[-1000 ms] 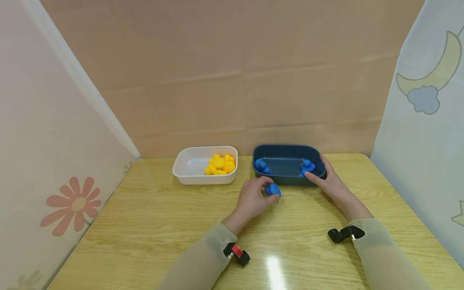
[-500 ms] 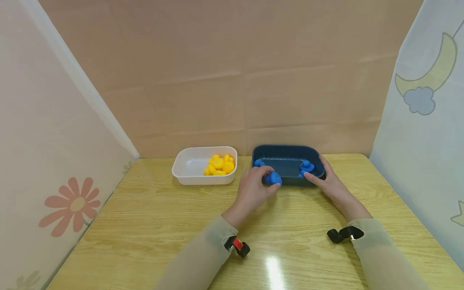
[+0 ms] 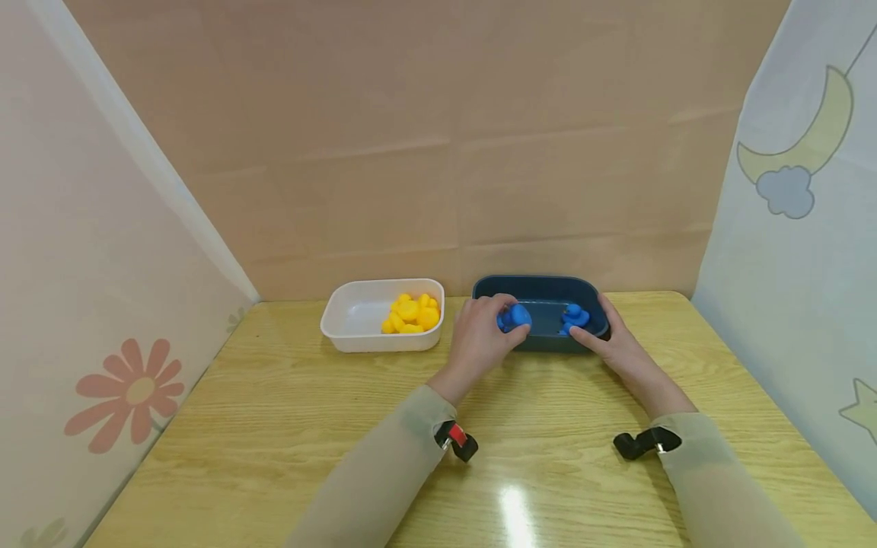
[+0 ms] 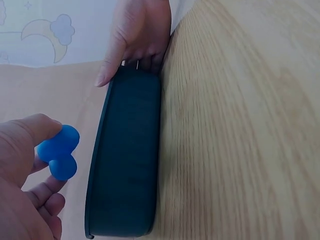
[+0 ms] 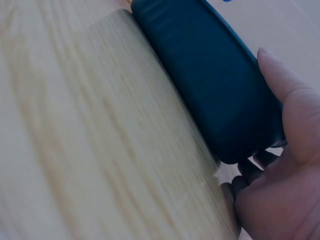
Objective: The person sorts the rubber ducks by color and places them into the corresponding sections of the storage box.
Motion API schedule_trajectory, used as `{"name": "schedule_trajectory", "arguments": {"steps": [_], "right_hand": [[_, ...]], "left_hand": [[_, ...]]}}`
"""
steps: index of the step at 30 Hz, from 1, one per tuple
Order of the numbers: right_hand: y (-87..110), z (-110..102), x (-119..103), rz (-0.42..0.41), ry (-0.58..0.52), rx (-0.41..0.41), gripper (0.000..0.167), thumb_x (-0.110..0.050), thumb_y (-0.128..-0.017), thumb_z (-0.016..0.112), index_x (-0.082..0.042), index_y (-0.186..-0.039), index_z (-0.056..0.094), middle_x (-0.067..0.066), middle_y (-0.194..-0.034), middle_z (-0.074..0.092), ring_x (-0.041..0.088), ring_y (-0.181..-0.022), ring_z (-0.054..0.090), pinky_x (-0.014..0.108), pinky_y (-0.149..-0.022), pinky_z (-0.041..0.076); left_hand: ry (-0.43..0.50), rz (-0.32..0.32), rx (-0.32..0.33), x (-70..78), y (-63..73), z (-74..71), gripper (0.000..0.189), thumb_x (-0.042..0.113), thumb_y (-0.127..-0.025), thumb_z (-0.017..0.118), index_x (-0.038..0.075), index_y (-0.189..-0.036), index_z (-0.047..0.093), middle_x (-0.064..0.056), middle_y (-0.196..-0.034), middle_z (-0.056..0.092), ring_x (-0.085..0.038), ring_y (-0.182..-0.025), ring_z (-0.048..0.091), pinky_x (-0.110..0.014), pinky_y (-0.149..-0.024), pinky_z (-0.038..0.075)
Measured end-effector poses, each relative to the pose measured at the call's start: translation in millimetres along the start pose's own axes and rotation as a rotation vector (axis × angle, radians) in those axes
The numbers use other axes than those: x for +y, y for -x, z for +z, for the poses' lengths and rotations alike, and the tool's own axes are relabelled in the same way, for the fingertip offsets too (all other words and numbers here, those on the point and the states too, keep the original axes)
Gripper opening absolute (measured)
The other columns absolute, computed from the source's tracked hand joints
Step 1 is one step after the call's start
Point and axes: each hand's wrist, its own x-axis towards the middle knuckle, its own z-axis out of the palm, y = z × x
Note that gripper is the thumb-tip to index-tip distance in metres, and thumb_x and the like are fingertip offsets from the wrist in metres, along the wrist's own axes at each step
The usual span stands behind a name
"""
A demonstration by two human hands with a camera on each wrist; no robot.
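My left hand pinches a blue rubber duck between thumb and fingers, over the left part of a dark blue bin. In the left wrist view the held duck is beside the bin's rim, at the fingertips. With its thumb at the front rim and fingers around the end, my right hand grips the bin's right end. Other blue ducks lie inside at the right, near that thumb. The left hand hides the bin's left end. In the right wrist view, fingertips curl below the bin's corner.
To the left of the dark bin is a white bin with several yellow ducks heaped at its right side. Both stand at the back of the wooden table, before a brown paper backdrop. Printed cloth walls flank the table.
My left hand has lifted the blue duck from in front of the dark bin, up and forward over its rim. The right hand keeps its grip on the bin.
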Motion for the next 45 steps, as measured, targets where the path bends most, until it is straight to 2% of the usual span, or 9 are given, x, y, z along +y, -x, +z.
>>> {"name": "schedule_trajectory", "arguments": {"steps": [10,16,22,26,32,39,45], "right_hand": [[-0.4,-0.5,1.8,0.007,0.026,0.003,0.111,-0.045,-0.109,0.070,-0.035,-0.175,-0.018,0.015,-0.182,-0.021,0.050,-0.164,-0.019,0.081,-0.125,-0.002],[-1.9,-0.2,2.2,0.006,0.030,0.006,0.111,-0.045,-0.108,0.071,-0.034,-0.175,-0.018,0.015,-0.182,-0.021,0.050,-0.165,-0.018,0.081,-0.125,-0.002],[-3.2,0.0,2.2,0.008,0.035,0.004,0.111,-0.045,-0.108,0.071,-0.034,-0.175,-0.018,0.014,-0.182,-0.020,0.050,-0.165,-0.017,0.081,-0.125,-0.002],[-4.7,-0.4,3.7,0.008,0.028,-0.001,0.111,-0.044,-0.109,0.070,-0.035,-0.175,-0.018,0.014,-0.182,-0.021,0.049,-0.165,-0.018,0.081,-0.125,-0.003],[-3.2,-0.5,4.3,0.007,0.028,-0.008,0.111,-0.045,-0.109,0.071,-0.036,-0.175,-0.018,0.013,-0.182,-0.021,0.049,-0.165,-0.018,0.081,-0.125,-0.002],[1.7,-2.2,2.8,0.006,0.047,-0.005,0.111,-0.046,-0.109,0.070,-0.035,-0.175,-0.018,0.015,-0.182,-0.022,0.051,-0.164,-0.018,0.082,-0.124,-0.001],[2.5,-2.5,4.1,0.006,0.041,-0.012,0.110,-0.044,-0.110,0.069,-0.034,-0.175,-0.019,0.014,-0.182,-0.022,0.050,-0.164,-0.019,0.081,-0.125,-0.003]], "left_hand": [[-0.086,0.003,0.012,-2.4,-13.0,8.7,0.049,0.049,-0.100,0.082,0.026,-0.141,0.072,0.002,-0.137,0.074,-0.023,-0.125,0.059,-0.043,-0.104,0.045],[-0.122,-0.013,0.016,-5.1,-18.4,14.3,0.050,0.049,-0.100,0.082,0.025,-0.143,0.071,0.003,-0.138,0.074,-0.024,-0.128,0.059,-0.046,-0.112,0.042],[-0.167,-0.006,0.027,-8.5,-22.2,18.6,0.051,0.049,-0.100,0.082,0.025,-0.144,0.071,0.004,-0.138,0.075,-0.024,-0.133,0.060,-0.053,-0.128,0.029],[-0.200,0.007,0.023,-10.5,-22.7,20.0,0.053,0.053,-0.101,0.079,0.027,-0.146,0.070,0.005,-0.143,0.072,-0.023,-0.138,0.058,-0.054,-0.132,0.021],[-0.155,0.009,0.060,-14.3,-14.8,17.5,0.052,0.051,-0.103,0.078,0.025,-0.147,0.070,0.002,-0.149,0.067,-0.025,-0.143,0.054,-0.052,-0.133,0.022],[-0.055,-0.005,0.092,-18.3,3.6,12.2,0.049,0.045,-0.105,0.077,0.022,-0.147,0.069,0.000,-0.148,0.067,-0.026,-0.138,0.054,-0.045,-0.129,0.028],[-0.018,0.001,0.109,-19.7,16.5,5.7,0.049,0.042,-0.104,0.079,0.020,-0.147,0.069,-0.001,-0.147,0.068,-0.026,-0.137,0.055,-0.048,-0.130,0.027]]}}
